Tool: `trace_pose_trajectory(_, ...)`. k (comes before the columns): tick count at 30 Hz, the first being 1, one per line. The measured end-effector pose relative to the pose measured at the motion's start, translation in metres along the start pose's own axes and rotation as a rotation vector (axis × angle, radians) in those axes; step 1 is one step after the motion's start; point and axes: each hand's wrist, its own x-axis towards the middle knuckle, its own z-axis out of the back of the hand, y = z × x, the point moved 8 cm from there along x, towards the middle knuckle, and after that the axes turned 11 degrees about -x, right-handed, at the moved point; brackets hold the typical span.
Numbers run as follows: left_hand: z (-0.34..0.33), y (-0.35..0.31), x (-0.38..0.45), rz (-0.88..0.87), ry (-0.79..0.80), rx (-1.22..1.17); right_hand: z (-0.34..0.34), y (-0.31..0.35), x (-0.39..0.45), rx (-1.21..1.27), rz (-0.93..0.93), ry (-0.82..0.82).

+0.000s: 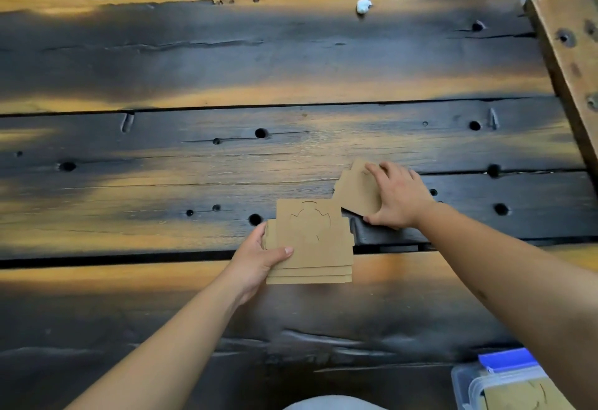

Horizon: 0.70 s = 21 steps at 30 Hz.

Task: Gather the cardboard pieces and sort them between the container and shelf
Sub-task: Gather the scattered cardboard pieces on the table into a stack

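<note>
Left hand (259, 256) grips flat cardboard stack (310, 248); right hand (399, 196) tilts another piece (359, 191).

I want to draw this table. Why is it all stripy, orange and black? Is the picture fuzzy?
Head view: warm light falls in patches on the wooden table, shadow between; the wide lens bends the planks; the cardboard stack in the left hand looks fairly sharp, the far edge softer.

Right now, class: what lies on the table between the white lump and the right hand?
Only bare wooden table: the head view shows nothing between the white lump and the right hand.
</note>
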Motion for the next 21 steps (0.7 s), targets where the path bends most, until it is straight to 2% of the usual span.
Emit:
trace_pose_trajectory(3, 0.004, -0.001, -0.005, -0.011, -0.023, -0.017, 0.034, -0.004, -0.019, 0.173, -0.032, -0.098)
trace_pose_trajectory(6, 0.002, -0.005, -0.014, -0.033, -0.021, -0.017, 0.073, 0.013, -0.049, 0.243, 0.096, -0.185)
trace_pose_trajectory(10, -0.013, -0.014, -0.039, -0.073, 0.039, -0.029, 0.104, 0.072, -0.107, 0.04, 0.376, -0.177)
trace_pose_trajectory(12, -0.018, -0.017, -0.043, -0.088, 0.076, -0.08, 0.107, 0.097, -0.122, -0.054, 0.453, -0.153)
trace_pose_trajectory(15, -0.027, -0.023, -0.069, -0.124, 0.16, -0.145, 0.114, 0.116, -0.149, -0.115, 0.469, -0.136)
trace_pose_trajectory(21, -0.032, -0.019, -0.114, -0.127, 0.24, -0.105, 0.127, 0.145, -0.195, -0.183, 0.493, -0.211)
